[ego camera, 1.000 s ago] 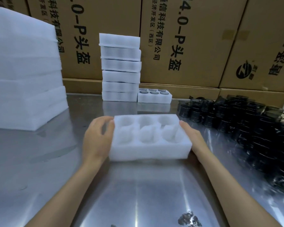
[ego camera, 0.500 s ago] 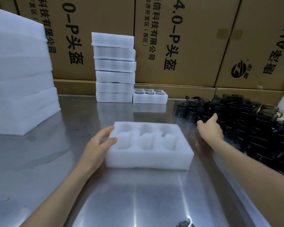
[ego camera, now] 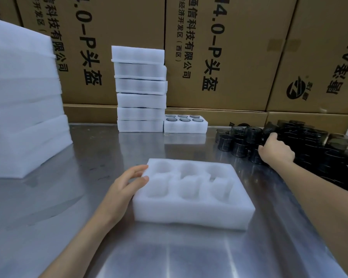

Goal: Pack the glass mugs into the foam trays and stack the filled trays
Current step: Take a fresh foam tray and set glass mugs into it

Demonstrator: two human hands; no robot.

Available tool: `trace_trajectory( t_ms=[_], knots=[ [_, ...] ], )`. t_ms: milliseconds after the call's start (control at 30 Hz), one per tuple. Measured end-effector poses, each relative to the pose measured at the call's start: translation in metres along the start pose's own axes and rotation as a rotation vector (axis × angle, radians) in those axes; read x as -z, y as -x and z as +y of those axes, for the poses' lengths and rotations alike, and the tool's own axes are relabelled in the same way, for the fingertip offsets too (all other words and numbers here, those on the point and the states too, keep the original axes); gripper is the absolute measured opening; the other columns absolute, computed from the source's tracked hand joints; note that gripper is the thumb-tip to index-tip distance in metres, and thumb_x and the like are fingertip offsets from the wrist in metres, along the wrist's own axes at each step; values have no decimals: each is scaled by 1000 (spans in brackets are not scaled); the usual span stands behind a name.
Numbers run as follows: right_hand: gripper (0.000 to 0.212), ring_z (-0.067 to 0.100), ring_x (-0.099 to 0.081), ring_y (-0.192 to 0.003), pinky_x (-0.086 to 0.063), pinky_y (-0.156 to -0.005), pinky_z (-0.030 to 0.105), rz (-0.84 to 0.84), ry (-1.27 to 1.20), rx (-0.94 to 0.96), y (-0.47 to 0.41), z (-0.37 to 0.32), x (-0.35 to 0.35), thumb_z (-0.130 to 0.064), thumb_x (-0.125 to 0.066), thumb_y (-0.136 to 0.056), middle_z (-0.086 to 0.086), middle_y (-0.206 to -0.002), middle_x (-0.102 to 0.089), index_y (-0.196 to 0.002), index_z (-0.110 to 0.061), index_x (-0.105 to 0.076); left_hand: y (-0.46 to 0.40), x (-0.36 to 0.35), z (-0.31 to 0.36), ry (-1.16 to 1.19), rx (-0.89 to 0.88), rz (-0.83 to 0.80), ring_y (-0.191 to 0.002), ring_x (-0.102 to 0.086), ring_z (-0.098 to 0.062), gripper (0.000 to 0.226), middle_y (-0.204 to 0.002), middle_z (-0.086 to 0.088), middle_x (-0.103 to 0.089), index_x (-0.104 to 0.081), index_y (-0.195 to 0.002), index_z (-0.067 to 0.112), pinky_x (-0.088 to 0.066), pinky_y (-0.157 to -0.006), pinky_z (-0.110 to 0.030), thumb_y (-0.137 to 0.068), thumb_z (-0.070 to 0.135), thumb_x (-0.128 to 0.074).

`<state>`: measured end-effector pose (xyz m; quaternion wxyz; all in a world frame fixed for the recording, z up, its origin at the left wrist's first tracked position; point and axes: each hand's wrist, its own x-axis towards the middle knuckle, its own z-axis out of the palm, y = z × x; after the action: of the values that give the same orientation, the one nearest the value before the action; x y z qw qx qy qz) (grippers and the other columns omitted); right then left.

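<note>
Tray: empty white six-pocket foam tray [ego camera: 191, 194], centre of steel table [ego camera: 58, 227].
Left hand [ego camera: 122, 189]: straight fingers steadying tray's left edge.
Right hand [ego camera: 274, 150]: among dark glass mugs [ego camera: 241, 140]; grip unclear.
Advice: lift one mug upright, seat fully.

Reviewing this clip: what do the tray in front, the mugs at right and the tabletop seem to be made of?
Tray in front: white foam, matte, soft rounded edges and six moulded pockets.
Mugs: dark tinted glass, glossy and see-through at the rims.
Tabletop: likely stainless steel, brushed grey, mirroring the trays and light.
</note>
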<state>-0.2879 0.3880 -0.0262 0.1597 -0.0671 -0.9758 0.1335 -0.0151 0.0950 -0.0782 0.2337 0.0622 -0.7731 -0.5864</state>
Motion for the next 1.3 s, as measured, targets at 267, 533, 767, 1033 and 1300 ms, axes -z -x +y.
trace_trajectory(
  t_ms=[267,533,767,1033,1300],
  knots=[
    [26,44,-58,-98,-42,-76,43,309,-391,-109,13,5,6,-26,-46,-96,25,-104,-63,-110,-4,-46,0,1,-2,-33,9,-7,-119,-52,-6,51,-122,10,-62,-61,-116,30,-39,-104,-34,-68,48,-58],
    [54,20,-56,-75,-36,-64,32,297,-856,156,85,-29,31,-71,-38,-84,-7,-73,-63,-81,-19,-54,1,-2,-1,-87,-29,11,-105,-51,8,42,-121,16,-56,-59,-113,32,-36,-82,-4,-72,43,-53],
    [38,6,-51,-62,-37,-56,28,-99,-821,469,151,-75,44,-58,-62,-77,-11,-64,-57,-69,-22,-53,5,-6,6,-169,-58,-68,-130,-30,0,73,-144,9,-33,-43,-138,21,-23,-106,-17,-65,25,-43],
    [48,19,-59,-92,-45,-71,32,-373,-768,543,183,-114,29,-55,-60,-78,-9,-98,-65,-114,-36,-37,15,-16,12,-182,-3,-155,-140,-5,4,89,-154,16,-11,-22,-149,24,-11,-113,-22,-62,29,-41],
    [51,11,-51,-82,-32,-57,27,-222,-590,516,199,-125,24,-68,-58,-65,-16,-89,-52,-88,-25,-46,19,-25,18,-219,-25,-174,-135,2,9,97,-148,24,-1,-4,-150,30,-9,-107,-21,-62,32,-44]
  ],
)
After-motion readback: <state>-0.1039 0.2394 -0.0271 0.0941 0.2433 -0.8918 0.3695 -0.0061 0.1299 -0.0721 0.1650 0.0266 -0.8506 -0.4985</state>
